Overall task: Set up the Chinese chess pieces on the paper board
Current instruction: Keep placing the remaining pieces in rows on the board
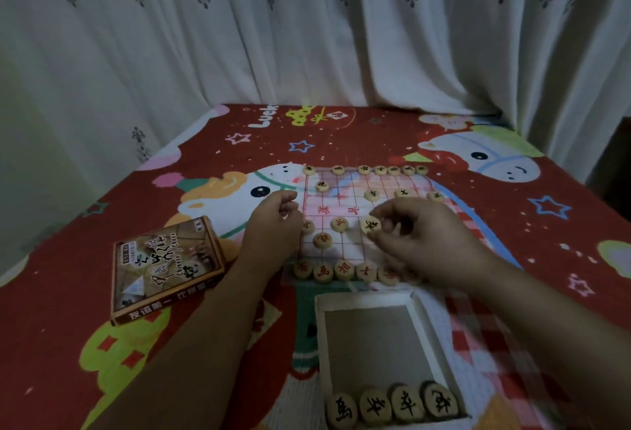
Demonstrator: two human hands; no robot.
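A small paper board (345, 202) with red grid lines lies on the red patterned cloth. Round wooden pieces stand along its far edge (365, 170) and its near edge (341, 271), with a few more inside the grid. My right hand (430, 242) hovers over the board's right half and pinches a black-lettered piece (371, 224) between thumb and fingers. My left hand (276, 221) sits at the board's left edge with fingers curled; I cannot see anything in it. A white box tray (322, 334) near me holds several black-lettered pieces (391, 404) along its near end.
The printed chess box lid (164, 267) lies to the left of my left forearm. The cloth (563, 224) covers a table with white curtains (307, 37) hanging behind and beside it. The table's far edge runs just below the curtains.
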